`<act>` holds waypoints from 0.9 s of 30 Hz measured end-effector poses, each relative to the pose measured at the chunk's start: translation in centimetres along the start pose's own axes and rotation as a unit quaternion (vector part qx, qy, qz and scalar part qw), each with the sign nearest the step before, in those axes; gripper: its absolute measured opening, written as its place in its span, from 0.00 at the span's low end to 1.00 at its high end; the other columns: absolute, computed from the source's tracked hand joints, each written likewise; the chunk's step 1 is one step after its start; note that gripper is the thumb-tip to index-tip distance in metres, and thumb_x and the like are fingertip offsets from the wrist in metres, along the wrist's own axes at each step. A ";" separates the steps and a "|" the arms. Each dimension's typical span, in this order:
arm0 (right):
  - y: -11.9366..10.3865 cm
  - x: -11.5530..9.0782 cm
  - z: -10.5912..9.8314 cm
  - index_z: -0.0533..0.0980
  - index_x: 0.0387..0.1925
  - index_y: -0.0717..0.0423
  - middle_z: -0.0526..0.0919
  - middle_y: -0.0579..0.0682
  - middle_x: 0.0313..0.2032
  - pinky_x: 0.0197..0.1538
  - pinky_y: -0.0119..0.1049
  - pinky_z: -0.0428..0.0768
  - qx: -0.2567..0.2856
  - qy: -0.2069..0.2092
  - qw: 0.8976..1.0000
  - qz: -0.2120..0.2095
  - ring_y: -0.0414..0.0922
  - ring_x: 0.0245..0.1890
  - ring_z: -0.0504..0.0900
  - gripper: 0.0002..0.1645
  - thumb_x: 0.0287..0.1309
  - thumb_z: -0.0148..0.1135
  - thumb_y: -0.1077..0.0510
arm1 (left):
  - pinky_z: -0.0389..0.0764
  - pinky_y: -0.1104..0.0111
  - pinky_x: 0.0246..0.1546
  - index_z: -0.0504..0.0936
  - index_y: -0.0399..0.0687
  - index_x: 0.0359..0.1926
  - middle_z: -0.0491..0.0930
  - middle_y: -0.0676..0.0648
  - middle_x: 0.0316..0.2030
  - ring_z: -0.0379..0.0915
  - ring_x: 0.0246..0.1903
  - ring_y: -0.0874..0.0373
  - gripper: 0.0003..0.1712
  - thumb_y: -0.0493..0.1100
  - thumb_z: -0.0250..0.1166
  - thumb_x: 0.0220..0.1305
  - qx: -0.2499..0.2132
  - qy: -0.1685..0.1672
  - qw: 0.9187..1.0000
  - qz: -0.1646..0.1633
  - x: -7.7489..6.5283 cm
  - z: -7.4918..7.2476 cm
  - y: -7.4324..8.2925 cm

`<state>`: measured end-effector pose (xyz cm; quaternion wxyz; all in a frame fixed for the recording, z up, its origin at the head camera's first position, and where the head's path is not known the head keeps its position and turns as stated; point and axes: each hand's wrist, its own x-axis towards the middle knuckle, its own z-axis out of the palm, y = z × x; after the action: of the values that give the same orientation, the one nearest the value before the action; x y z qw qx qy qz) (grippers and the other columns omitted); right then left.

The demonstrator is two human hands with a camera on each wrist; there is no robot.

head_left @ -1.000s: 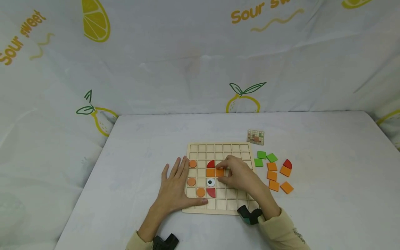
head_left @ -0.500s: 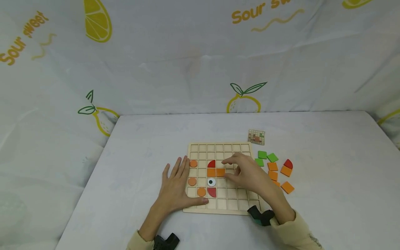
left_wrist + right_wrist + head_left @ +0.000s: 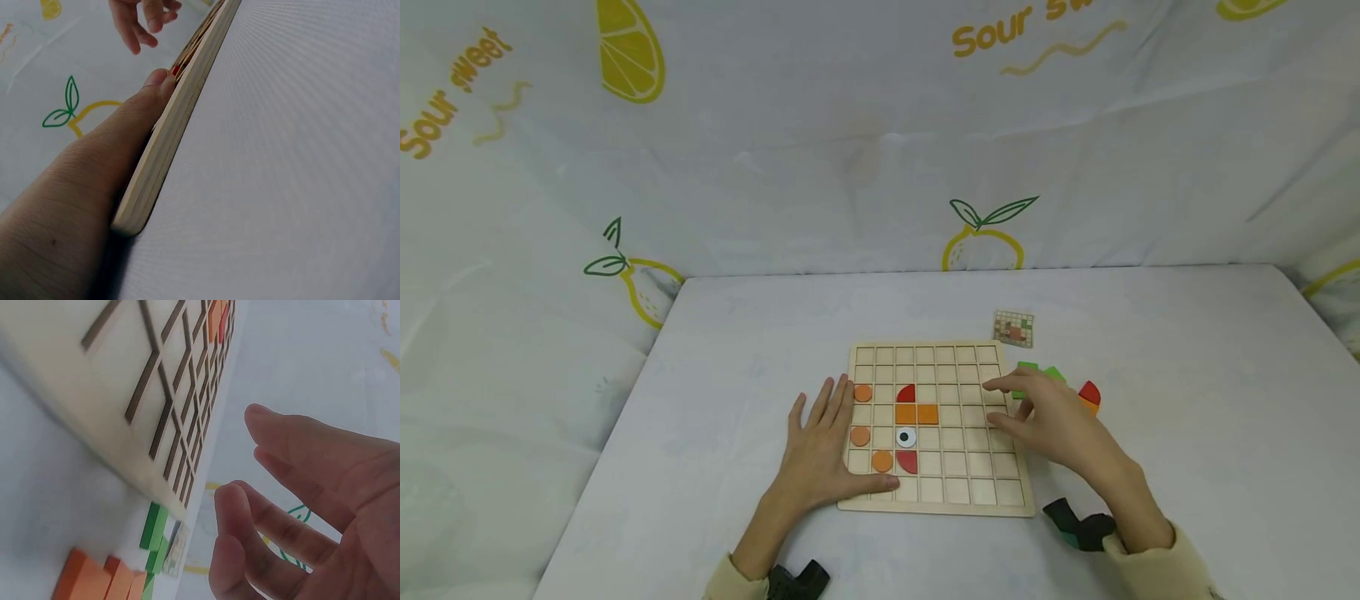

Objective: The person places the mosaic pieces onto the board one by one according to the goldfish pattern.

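A wooden grid board (image 3: pixel 957 492) lies on the white table. My left hand (image 3: pixel 820 454) rests along its left side, fingers spread straight and thumb over the front-left cells. Set in the cells are two orange square tiles (image 3: pixel 928 414) side by side, an eye disc (image 3: pixel 906 437) below them, a red quarter-circle tile (image 3: pixel 907 394) above and another lower down. Several orange round discs (image 3: pixel 882 461) sit at the left. Over the board's right edge hovers my right hand (image 3: pixel 1052 412), thumb and fingers apart with nothing between them, as the right wrist view also shows.
Right of the board lie green square tiles (image 3: pixel 1027 365), a loose red quarter-circle tile (image 3: pixel 1090 392) and several orange square tiles (image 3: pixel 81 575), mostly hidden behind my right hand in the head view. A small pattern card (image 3: pixel 1013 329) lies beyond the board's back right corner.
My right hand has left the second orange square tile in its cell and moved right, from the middle of the board to its right edge. The left hand stays in place.
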<state>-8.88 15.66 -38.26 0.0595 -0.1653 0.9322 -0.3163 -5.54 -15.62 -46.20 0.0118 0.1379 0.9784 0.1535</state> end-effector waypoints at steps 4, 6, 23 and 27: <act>0.8 -0.4 -0.5 0.85 0.53 0.58 0.84 0.62 0.54 0.28 0.28 0.74 0.001 0.004 1.000 0.002 0.38 0.29 0.76 0.22 0.56 0.75 0.59 | 0.40 0.38 0.77 0.46 0.42 0.82 0.43 0.46 0.83 0.38 0.83 0.47 0.82 0.91 0.59 0.39 0.001 0.005 1.000 0.003 0.0 0.1 -0.1; 1.1 -0.5 -0.7 0.84 0.53 0.59 0.83 0.64 0.56 0.27 0.28 0.74 0.005 0.006 1.000 0.000 0.38 0.28 0.76 0.22 0.56 0.74 0.60 | 0.40 0.38 0.77 0.46 0.42 0.82 0.43 0.46 0.83 0.38 0.83 0.47 0.82 0.91 0.58 0.38 0.000 0.006 1.000 0.004 0.0 0.1 -0.2; 4.5 -1.0 -1.7 0.84 0.54 0.61 0.85 0.59 0.49 0.31 0.30 0.79 0.003 0.003 1.000 0.030 0.42 0.32 0.83 0.23 0.57 0.74 0.58 | 0.39 0.38 0.77 0.46 0.42 0.82 0.44 0.46 0.83 0.38 0.83 0.47 0.83 0.93 0.56 0.38 -0.003 0.006 1.000 0.004 0.0 0.3 -0.2; 5.5 -1.0 -2.0 0.83 0.54 0.63 0.84 0.61 0.49 0.31 0.31 0.76 -0.011 -0.003 0.999 0.050 0.43 0.33 0.78 0.25 0.57 0.75 0.56 | 0.40 0.38 0.77 0.46 0.42 0.82 0.44 0.46 0.83 0.38 0.83 0.47 0.82 0.91 0.59 0.38 -0.006 0.006 1.000 0.004 0.0 0.2 -0.2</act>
<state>-9.85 21.22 -39.97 0.0764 -0.1204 0.9426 -0.3018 -5.58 -15.71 -46.39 0.0057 0.1403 0.9770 0.1604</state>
